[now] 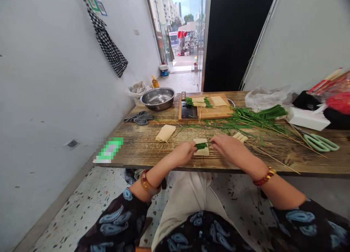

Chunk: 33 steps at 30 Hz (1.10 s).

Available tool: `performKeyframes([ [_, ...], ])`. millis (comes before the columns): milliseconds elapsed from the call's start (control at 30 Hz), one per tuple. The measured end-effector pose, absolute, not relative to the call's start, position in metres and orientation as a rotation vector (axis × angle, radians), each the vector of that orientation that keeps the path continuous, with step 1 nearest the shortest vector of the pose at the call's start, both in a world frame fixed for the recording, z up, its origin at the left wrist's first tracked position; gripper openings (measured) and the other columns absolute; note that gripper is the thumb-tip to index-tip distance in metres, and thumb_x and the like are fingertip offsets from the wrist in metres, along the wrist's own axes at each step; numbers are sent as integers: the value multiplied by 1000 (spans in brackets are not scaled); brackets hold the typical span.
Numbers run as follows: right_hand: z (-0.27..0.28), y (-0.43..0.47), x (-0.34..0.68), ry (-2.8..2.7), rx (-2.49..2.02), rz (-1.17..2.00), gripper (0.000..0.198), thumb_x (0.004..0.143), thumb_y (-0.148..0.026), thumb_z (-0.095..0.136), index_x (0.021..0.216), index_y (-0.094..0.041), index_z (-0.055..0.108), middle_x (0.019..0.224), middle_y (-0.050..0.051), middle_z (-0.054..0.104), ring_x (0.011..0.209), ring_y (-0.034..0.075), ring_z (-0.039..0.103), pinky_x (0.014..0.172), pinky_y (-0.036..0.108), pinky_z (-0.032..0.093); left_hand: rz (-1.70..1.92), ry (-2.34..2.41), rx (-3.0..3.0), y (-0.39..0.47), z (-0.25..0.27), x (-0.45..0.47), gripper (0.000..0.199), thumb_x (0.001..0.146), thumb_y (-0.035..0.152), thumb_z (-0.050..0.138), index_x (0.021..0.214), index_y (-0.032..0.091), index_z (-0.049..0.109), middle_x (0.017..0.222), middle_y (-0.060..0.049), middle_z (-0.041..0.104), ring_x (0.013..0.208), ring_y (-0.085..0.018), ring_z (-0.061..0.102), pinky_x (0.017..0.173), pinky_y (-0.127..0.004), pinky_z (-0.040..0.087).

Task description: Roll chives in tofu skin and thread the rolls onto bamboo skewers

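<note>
A small bunch of green chives (201,146) lies across a square, pale yellow tofu sheet (201,152) near the table's front edge. At the left end of the bunch, my left hand (183,152) is closed around the chives. My right hand (228,147) pinches at their right end, where thin strands run to its fingertips. Left of my hands rests a stack of tofu sheets (165,132). Several rolled tofu pieces (240,136) sit just beyond my right hand, partly hidden by it.
A wooden board (216,113) holds a cleaver (189,112), filled rolls and more sheets. Loose chives (257,117) and long thin skewers (273,158) spread to the right, near green-handled scissors (321,142). A steel basin (158,99) and grey cloth (139,117) are at the back left.
</note>
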State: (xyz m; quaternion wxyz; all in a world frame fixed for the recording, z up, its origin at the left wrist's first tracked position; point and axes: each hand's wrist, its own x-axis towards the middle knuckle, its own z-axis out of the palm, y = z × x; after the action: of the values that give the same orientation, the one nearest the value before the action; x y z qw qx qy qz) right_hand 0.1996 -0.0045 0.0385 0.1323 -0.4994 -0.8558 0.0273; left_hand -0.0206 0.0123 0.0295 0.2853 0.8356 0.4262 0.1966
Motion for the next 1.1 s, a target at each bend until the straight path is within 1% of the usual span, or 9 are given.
performKeyframes([
  [200,64,-8,220,-2027,-1162,-8,28,95,-24,38,113,-18,59,112,11,62,107,23,56,92,39,44,475,1004,2013,14,46,-21,26,86,33,44,67,20,55,60,1,50,57,-14,44,58,-24,37],
  [300,70,-11,202,-2148,-1010,-12,34,96,-26,39,126,-20,52,127,10,57,122,23,48,102,43,37,446,974,2058,12,53,-12,25,85,32,45,68,19,57,58,1,50,58,-14,45,60,-25,38],
  [367,63,-11,189,-2324,-935,22,38,94,-29,44,131,-18,49,130,11,56,124,25,46,105,45,36,446,943,2096,12,56,-8,24,85,30,44,72,18,59,61,0,54,60,-15,48,63,-27,39],
  [500,34,-10,179,-2444,-919,234,41,96,-27,41,135,-15,45,116,14,62,107,22,58,89,39,49,431,881,2021,11,54,-6,20,84,29,45,79,18,60,61,1,54,55,-13,47,55,-25,39],
  [600,17,-11,179,-2251,-902,367,36,96,-26,39,128,-17,55,102,12,66,93,20,62,79,35,52,423,852,1867,10,47,-7,21,86,35,46,78,17,55,57,4,45,51,-10,41,47,-21,37],
  [700,6,-12,178,-1895,-946,615,27,92,-28,50,109,-21,69,86,7,67,68,14,62,61,26,52,517,819,1688,9,41,-6,27,86,43,49,90,16,51,61,7,40,52,-8,38,49,-21,39],
  [800,-1,-11,177,-1598,-1047,880,23,85,-30,58,100,-21,73,72,2,63,44,8,50,39,20,41,579,806,1537,7,38,-4,39,85,51,51,104,17,47,67,6,43,54,-7,41,52,-20,41],
  [900,-4,-8,179,-1552,-1070,920,21,80,-30,62,94,-21,75,67,1,63,44,8,49,36,18,38,625,826,1433,6,35,-3,42,81,54,56,98,16,49,70,4,51,56,-6,46,53,-19,42],
  [1100,-7,-5,183,-1615,-988,1013,22,81,-28,60,96,-21,74,82,4,67,51,10,57,46,23,50,829,918,1173,9,22,-1,41,67,46,75,77,13,52,61,3,58,47,-4,45,52,-20,46],
])
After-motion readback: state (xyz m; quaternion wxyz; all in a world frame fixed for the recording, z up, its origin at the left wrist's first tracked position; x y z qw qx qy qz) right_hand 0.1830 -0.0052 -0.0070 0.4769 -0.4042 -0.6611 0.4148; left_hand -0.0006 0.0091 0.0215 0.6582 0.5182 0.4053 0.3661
